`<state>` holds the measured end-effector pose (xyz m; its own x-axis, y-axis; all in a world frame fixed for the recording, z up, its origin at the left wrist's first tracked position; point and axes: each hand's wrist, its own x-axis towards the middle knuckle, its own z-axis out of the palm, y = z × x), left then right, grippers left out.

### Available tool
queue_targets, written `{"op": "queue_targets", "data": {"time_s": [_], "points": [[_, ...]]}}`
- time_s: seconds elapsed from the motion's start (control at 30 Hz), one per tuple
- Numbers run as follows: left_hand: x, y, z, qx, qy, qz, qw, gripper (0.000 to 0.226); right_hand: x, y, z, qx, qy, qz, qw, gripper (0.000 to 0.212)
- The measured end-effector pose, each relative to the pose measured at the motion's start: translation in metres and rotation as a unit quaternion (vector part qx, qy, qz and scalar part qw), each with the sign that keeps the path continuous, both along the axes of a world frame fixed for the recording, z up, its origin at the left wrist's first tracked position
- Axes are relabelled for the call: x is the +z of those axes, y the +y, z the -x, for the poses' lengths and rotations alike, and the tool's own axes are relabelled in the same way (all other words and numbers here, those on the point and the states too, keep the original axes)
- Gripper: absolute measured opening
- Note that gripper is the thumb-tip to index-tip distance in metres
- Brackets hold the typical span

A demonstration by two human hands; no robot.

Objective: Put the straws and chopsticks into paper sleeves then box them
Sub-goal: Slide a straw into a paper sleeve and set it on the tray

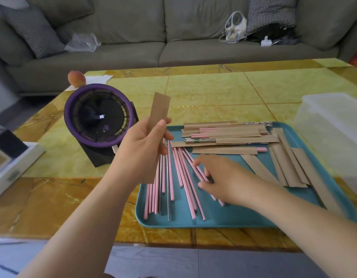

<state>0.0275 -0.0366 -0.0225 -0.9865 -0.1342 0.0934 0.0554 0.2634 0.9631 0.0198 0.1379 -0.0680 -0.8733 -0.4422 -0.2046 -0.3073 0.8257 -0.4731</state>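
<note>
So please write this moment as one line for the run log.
left hand: holds paper sleeve upright | right hand: reaching onto pink straws | tray: some sleeves filled | box: nothing seen inside

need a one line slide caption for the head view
Left hand holds up a paper sleeve while the right hand reaches for pink straws on the teal tray.

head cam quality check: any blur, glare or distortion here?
Head view: right hand slightly motion-blurred over the pink straws; left hand and its paper sleeve sharper; wide-angle bowing along the table edges and frame corners; soft even light, translucent box nearly washed out, faint sheen on the tabletop.
</note>
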Motion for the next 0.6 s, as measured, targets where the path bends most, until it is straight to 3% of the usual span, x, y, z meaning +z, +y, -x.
{"op": "queue_targets", "data": {"time_s": [0.23,0.3,0.43,0.5,0.6], "points": [[-0.005,0.000,0.000,-0.001,-0.005,0.038,0.999,0.017,0.006,0.014,-0.001,-0.015,0.036,-0.157,0.987,0.030],[-0.006,0.002,0.000,-0.004,-0.009,0.044,0.999,0.017,0.000,0.015,-0.002,-0.020,0.038,-0.144,0.989,0.035],[-0.006,0.004,0.000,0.000,-0.015,0.046,0.999,0.018,0.004,0.021,-0.001,0.002,-0.001,-0.098,0.995,0.071],[-0.006,0.003,0.001,0.003,-0.016,0.046,0.999,0.019,0.014,0.025,0.001,0.026,-0.036,-0.071,0.997,0.069],[-0.006,0.002,0.003,0.012,-0.015,0.048,0.999,0.020,0.032,0.034,0.005,0.009,-0.104,0.023,0.994,0.045]]}}
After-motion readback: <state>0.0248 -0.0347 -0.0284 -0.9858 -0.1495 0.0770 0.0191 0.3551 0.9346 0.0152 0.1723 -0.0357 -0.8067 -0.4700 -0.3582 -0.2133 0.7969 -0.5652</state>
